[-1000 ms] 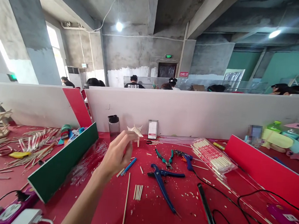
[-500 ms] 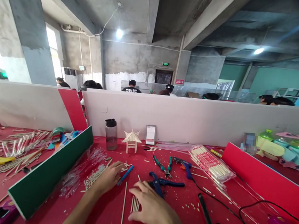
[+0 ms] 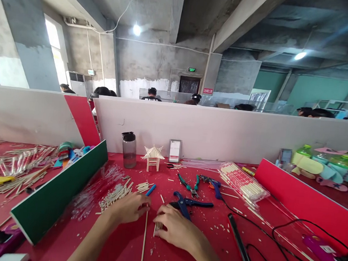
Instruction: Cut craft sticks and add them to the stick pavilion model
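My left hand is curled over the upper end of a long thin wooden stick on the red table. Its fingertips point down and hide whatever lies under them. A blue pen lies just beyond these fingers. To the right, my right hand is closed around a small row of short wooden sticks, thumb at their near end and fingers at the far end. Left of my left hand is a pile of short cut sticks, with a smaller group beyond it.
Blue-handled cutters, green-handled pliers and a glue gun lie ahead on the right. A small stick pavilion, a bottle and a phone stand by the partition. A green board borders the left.
My left hand has drawn back from the blue pen toward the long stick's end, uncovering the small stick group. My right hand's fingers have closed in on the short sticks. The view tilted down slightly.
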`<state>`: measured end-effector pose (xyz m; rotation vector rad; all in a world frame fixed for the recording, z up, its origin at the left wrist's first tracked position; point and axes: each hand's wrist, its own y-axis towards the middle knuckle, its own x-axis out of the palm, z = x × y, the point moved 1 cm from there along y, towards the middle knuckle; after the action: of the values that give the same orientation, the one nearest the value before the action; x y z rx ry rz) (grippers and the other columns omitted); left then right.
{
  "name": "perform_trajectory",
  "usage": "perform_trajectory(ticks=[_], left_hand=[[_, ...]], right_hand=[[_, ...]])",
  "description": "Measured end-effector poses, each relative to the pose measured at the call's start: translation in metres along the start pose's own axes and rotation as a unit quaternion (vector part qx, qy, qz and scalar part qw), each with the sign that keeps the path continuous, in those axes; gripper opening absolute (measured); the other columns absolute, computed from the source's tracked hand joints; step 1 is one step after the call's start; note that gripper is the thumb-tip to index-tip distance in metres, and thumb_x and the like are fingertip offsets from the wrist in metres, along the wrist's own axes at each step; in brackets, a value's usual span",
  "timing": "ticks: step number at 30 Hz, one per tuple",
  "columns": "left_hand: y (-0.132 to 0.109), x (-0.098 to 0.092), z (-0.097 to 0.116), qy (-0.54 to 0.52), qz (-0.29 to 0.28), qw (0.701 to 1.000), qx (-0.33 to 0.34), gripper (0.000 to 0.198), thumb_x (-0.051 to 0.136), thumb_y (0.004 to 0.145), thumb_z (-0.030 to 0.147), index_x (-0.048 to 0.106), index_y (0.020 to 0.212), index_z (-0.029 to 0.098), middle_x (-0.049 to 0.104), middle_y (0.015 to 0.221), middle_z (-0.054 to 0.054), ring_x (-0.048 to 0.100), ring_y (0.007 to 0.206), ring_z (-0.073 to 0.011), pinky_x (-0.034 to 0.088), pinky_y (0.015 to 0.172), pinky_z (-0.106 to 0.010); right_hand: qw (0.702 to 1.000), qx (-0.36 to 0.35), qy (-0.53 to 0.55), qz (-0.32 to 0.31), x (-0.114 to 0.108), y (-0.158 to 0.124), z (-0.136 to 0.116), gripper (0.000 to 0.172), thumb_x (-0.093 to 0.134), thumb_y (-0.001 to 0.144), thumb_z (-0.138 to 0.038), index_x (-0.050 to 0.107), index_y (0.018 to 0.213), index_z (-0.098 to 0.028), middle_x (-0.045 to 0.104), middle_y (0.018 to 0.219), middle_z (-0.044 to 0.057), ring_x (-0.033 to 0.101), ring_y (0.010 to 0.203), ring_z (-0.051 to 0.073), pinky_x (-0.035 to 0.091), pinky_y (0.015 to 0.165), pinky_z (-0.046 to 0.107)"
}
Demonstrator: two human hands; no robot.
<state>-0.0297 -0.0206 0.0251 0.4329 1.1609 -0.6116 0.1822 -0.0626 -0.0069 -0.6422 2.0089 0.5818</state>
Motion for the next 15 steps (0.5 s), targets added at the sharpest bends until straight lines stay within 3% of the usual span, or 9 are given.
perform_trajectory(ticks=[6, 11, 15], left_hand=[[0.000, 0.024, 0.011, 0.054, -0.015, 0.995, -0.085, 0.029, 0.047, 0.084, 0.029, 0.063, 0.106, 0.020, 0.070, 0.096, -0.012, 0.066, 0.092, -0.0319, 0.046, 0.074, -0.036], [0.006, 0.051, 0.011, 0.089, 0.006, 0.986, -0.137, 0.050, 0.045, 0.079, 0.015, 0.052, 0.128, 0.015, 0.067, 0.116, -0.016, 0.062, 0.107, -0.0305, 0.045, 0.092, -0.039], [0.008, 0.063, 0.014, 0.107, 0.022, 0.978, -0.178, 0.066, 0.043, 0.074, 0.007, 0.043, 0.140, 0.014, 0.062, 0.128, -0.017, 0.058, 0.117, -0.0310, 0.041, 0.099, -0.039]], right_hand=[[1.000, 0.010, -0.002, 0.000, -0.001, 0.001, 0.003, 0.027, 0.070, 0.085, -0.036, 0.071, 0.108, -0.023, 0.062, 0.110, 0.008, 0.055, 0.112, 0.025, 0.041, 0.098, 0.030], [1.000, 0.015, 0.013, -0.004, -0.006, -0.001, 0.005, 0.031, 0.072, 0.082, -0.035, 0.069, 0.111, -0.022, 0.063, 0.112, 0.008, 0.057, 0.112, 0.025, 0.043, 0.096, 0.031], [0.998, 0.029, 0.049, 0.039, -0.013, 0.002, 0.008, 0.026, 0.062, 0.088, -0.028, 0.068, 0.113, -0.022, 0.066, 0.113, 0.008, 0.061, 0.108, 0.024, 0.044, 0.094, 0.031]])
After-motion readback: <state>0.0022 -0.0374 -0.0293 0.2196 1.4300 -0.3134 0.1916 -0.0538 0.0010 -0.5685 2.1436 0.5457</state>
